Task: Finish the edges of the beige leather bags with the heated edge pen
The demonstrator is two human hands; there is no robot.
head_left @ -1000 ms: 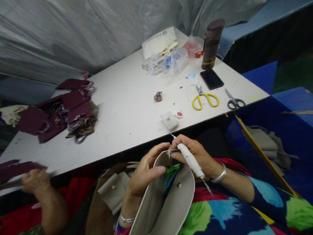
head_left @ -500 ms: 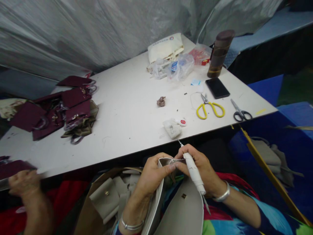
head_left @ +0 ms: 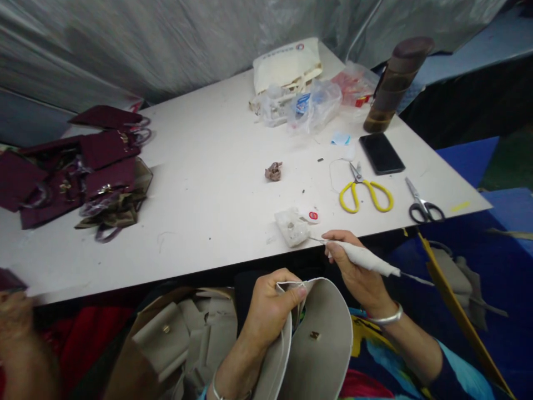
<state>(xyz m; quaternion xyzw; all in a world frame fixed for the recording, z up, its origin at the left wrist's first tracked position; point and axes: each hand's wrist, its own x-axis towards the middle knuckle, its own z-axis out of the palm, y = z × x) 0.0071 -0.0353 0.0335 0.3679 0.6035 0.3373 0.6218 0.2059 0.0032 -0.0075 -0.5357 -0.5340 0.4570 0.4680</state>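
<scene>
My left hand point(head_left: 268, 308) pinches the top edge of a beige leather bag piece point(head_left: 322, 344) that rests on my lap, its small brass stud facing up. My right hand point(head_left: 358, 275) is closed round a tool with a white wrapped handle point(head_left: 366, 258). Its thin metal tip points left at a small white lump point(head_left: 292, 228) near the table's front edge. The right hand is raised off the bag piece, at table-edge height.
The white table point(head_left: 208, 183) carries yellow scissors point(head_left: 365, 191), black scissors point(head_left: 422, 205), a phone point(head_left: 382, 154), a brown bottle point(head_left: 393, 83), plastic bags point(head_left: 308, 100) and maroon bag parts point(head_left: 79, 172) on the left. More beige pieces point(head_left: 183, 333) lie in a box below. Another person's hand point(head_left: 14, 322) is at the lower left.
My right hand has lifted the tool away from the bag's edge, up and right toward the white lump on the table. My left hand keeps its hold on the bag piece.
</scene>
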